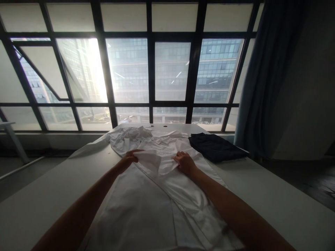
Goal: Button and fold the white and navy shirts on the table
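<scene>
A white shirt-like garment (pixel 136 209) lies spread along the table, its near part fairly smooth and its far part bunched in folds. A seam or edge runs slantwise down its front. My left hand (pixel 128 159) pinches the left side of a raised, pointed flap (pixel 149 161) that looks like a collar. On the other side, my right hand (pixel 185 163) has its fingers curled on the fabric by the flap's right part. Both hands are roughly level with each other, with the flap between them. Exactly which layers the right fingers grip is hidden.
The white table (pixel 264 198) extends on both sides of the garment. A folded dark cloth (pixel 217 147) lies at the right. Behind stand large framed windows (pixel 127 69), one tilted open at left, and a dark blue curtain (pixel 258 83). Another table (pixel 15 139) shows at far left.
</scene>
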Available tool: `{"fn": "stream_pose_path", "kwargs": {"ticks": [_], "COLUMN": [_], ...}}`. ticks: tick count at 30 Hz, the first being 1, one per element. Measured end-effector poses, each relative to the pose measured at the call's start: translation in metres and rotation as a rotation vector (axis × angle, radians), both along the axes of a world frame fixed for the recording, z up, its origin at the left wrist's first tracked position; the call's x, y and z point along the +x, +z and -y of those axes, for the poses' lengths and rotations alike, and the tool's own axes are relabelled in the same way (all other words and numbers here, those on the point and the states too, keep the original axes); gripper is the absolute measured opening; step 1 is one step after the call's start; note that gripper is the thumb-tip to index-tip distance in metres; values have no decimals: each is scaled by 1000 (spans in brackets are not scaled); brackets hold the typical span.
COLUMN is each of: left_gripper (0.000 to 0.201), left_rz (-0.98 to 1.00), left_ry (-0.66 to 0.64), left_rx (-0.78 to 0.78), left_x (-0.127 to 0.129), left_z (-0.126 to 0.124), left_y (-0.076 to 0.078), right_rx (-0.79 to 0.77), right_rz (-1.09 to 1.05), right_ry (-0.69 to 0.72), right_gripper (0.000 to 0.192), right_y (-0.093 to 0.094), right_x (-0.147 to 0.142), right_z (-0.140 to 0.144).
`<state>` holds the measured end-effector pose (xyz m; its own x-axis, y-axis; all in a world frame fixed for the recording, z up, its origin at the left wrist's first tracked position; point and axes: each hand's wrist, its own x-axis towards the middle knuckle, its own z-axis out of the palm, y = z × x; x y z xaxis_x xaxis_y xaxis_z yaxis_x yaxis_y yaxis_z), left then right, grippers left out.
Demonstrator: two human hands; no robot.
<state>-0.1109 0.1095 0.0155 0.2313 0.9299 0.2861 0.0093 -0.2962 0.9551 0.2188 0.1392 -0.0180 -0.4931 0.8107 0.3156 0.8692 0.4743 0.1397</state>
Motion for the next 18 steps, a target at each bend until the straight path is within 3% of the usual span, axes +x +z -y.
{"fn": "stream_pose_path", "kwargs": {"ticks": [3, 7, 13, 18], "left_gripper": [14, 40, 43, 44], "left_rz": [-244, -457, -481, -594], "left_ry": [-163, -456, -444, -649], "left_rx": [76, 83, 1, -126], "left_x": [-12, -22, -35, -42], "left_z": [17, 31, 41, 51], "left_y": [13, 30, 43, 52], "right_rx": [-33, -35, 18, -199], "right_rz": [-50, -129, -178, -184], "right_ry": [-7, -34, 30, 155], "right_gripper": [46, 46, 50, 52], "right_y": [-5, -8, -4, -6], "right_x": [9, 17, 32, 43], "right_z": [-2, -7, -15, -17]}}
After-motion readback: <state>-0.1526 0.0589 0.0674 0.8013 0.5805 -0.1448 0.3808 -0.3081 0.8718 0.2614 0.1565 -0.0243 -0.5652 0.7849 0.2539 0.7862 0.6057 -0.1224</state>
